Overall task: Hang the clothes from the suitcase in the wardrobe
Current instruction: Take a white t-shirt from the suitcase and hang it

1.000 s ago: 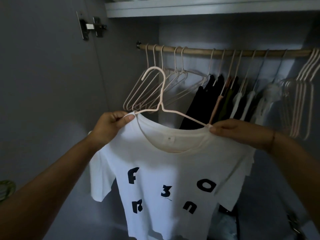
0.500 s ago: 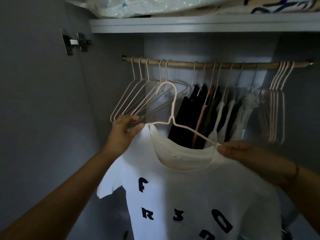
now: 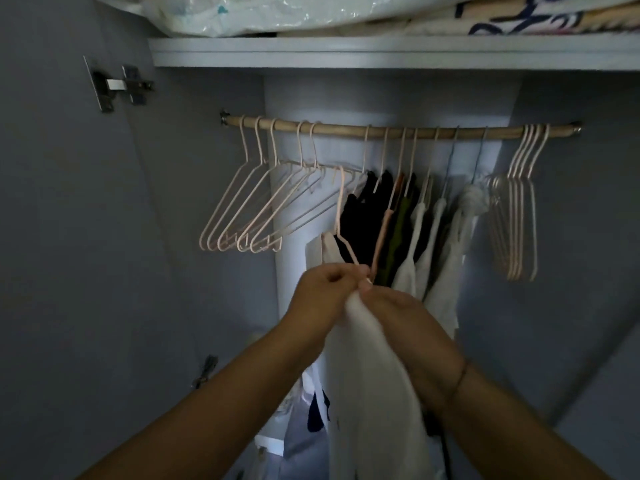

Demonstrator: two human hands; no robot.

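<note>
At centre frame, the left hand [image 3: 323, 296] and the right hand [image 3: 403, 320] meet, fingers pinched together on the shoulder of a white cotton T-shirt [image 3: 374, 393] that hangs edge-on, folded narrow, on a pale pink wire hanger [image 3: 341, 216]. The hanger's hook sits below the wooden wardrobe rail [image 3: 346, 128], just left of the dark and white hung garments [image 3: 398, 230], right of the empty pink hangers [image 3: 249, 209].

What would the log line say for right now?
step: hanging white T-shirt | hanger: hook below rod, not on it | left hand: gripping shirt at hanger | right hand: gripping shirt at hanger
</note>
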